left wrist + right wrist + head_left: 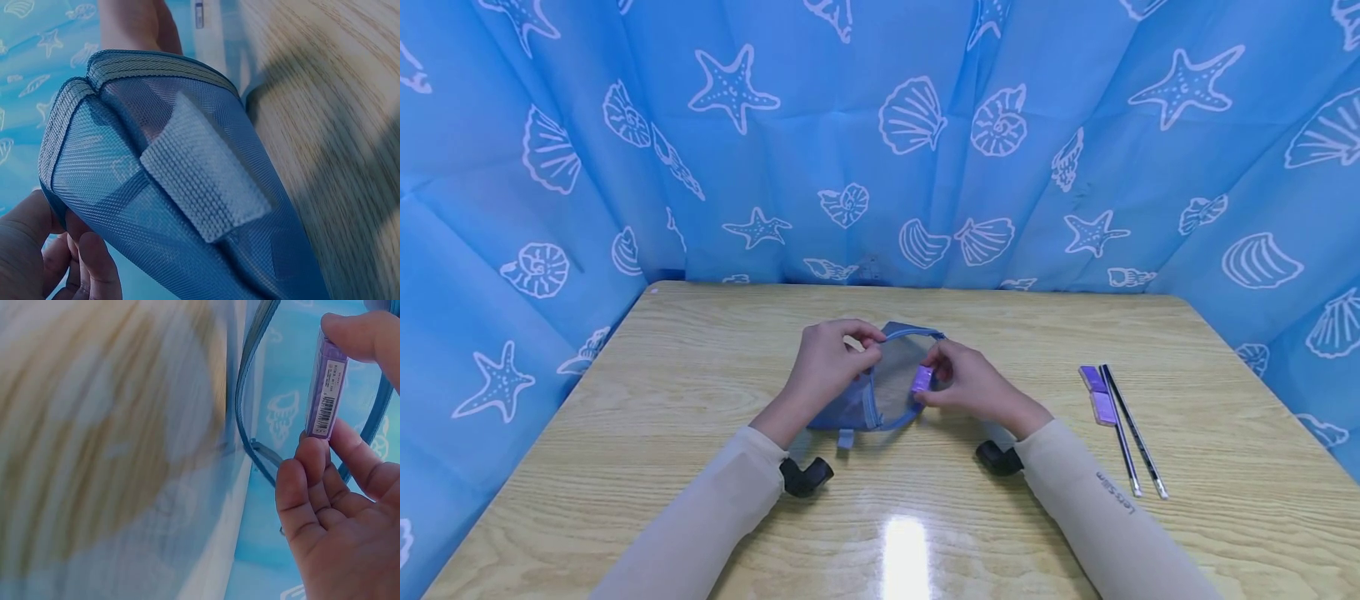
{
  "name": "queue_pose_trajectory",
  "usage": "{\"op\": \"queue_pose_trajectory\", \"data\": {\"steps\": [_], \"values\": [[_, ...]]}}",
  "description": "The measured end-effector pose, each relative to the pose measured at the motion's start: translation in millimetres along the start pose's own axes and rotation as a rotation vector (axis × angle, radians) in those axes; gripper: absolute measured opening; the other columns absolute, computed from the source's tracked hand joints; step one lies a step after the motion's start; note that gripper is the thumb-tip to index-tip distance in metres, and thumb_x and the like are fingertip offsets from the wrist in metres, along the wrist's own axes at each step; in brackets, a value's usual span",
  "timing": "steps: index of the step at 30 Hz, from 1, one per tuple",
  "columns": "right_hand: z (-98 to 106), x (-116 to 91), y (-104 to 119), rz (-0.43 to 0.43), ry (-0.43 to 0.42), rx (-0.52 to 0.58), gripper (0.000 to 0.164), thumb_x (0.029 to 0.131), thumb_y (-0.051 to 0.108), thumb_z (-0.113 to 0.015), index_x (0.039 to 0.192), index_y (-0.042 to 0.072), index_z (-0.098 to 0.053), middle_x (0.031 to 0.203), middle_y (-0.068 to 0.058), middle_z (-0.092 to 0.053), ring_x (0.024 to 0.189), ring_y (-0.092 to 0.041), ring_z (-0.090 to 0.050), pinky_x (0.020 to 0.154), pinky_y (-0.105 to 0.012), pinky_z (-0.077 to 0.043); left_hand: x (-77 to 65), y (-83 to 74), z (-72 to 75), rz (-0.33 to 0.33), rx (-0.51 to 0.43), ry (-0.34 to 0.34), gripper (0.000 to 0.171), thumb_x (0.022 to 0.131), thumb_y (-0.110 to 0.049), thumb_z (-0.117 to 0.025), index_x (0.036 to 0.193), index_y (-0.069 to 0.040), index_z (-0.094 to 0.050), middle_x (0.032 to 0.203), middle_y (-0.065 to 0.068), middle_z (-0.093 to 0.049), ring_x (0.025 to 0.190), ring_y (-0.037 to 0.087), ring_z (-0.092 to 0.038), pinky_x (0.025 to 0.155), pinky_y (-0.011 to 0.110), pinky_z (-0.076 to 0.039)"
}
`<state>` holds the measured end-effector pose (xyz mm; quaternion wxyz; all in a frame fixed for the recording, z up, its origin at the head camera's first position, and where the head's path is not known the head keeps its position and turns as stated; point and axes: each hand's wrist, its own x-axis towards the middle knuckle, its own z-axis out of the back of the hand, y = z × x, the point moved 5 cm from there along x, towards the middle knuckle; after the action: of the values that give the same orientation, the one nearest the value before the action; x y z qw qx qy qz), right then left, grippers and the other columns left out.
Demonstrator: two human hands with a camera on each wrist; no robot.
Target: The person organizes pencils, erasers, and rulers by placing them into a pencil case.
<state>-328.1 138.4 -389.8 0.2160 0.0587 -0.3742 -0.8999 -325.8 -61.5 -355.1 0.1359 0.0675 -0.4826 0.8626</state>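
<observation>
A blue mesh zip pouch (841, 407) is held with its zipper edges spread wide; a pale fabric tab (206, 169) stands out from one end. My left hand (831, 358) pinches the zipper edge at the far side between thumb and fingers. Between the thumb and fingertips of my right hand (973, 382) is a small purple block (326, 390) with a white barcode label. It sits at the pouch's mouth, which frames it in the right wrist view.
To the right on the wooden table (700, 333) lie two more purple blocks (1099, 396), end to end. Beside them are two dark pencils (1135, 433) with pale ends. A blue curtain (820, 150) with shell and starfish prints hangs behind and along both sides.
</observation>
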Motion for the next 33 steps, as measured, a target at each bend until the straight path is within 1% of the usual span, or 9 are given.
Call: {"op": "queue_pose_trajectory", "data": {"steps": [10,18,26,33], "values": [[-8,7,8,0.014,0.016,0.020,0.040,0.079,0.018,-0.080,0.110,0.004,-0.060,0.098,-0.007,-0.060,0.089,-0.020,-0.057,0.079,-0.033,-0.050,-0.6,-1.7,0.4,-0.010,0.003,-0.003,0.017,0.083,-0.011,-0.066,0.095,-0.019,-0.076,0.080,-0.004,-0.065,0.053,0.010,-0.064,0.052,0.030,-0.053],[-15,11,14,0.019,0.029,-0.001,0.041,0.080,0.020,-0.080,0.111,0.003,-0.059,0.096,-0.006,-0.061,0.085,-0.017,-0.057,0.076,-0.032,-0.051,-1.3,-2.7,-0.1,-0.010,-0.002,0.003,0.017,0.084,-0.011,-0.066,0.095,-0.018,-0.076,0.080,-0.004,-0.066,0.053,0.010,-0.065,0.052,0.029,-0.053],[-25,15,15,0.031,0.038,-0.002,0.039,0.080,0.019,-0.080,0.110,0.003,-0.060,0.095,-0.005,-0.061,0.082,-0.015,-0.057,0.074,-0.030,-0.051,-1.3,-3.3,0.0,-0.007,0.002,0.002,0.017,0.083,-0.010,-0.066,0.095,-0.017,-0.076,0.080,-0.003,-0.066,0.053,0.010,-0.064,0.052,0.029,-0.053],[-34,18,21,0.044,0.041,-0.006,0.037,0.079,0.018,-0.080,0.107,0.005,-0.061,0.092,-0.003,-0.060,0.080,-0.016,-0.056,0.070,-0.029,-0.051,-2.2,-3.8,-0.3,-0.003,0.003,0.000,0.019,0.083,-0.009,-0.064,0.094,-0.019,-0.076,0.078,-0.004,-0.066,0.051,0.011,-0.063,0.048,0.029,-0.050]]}}
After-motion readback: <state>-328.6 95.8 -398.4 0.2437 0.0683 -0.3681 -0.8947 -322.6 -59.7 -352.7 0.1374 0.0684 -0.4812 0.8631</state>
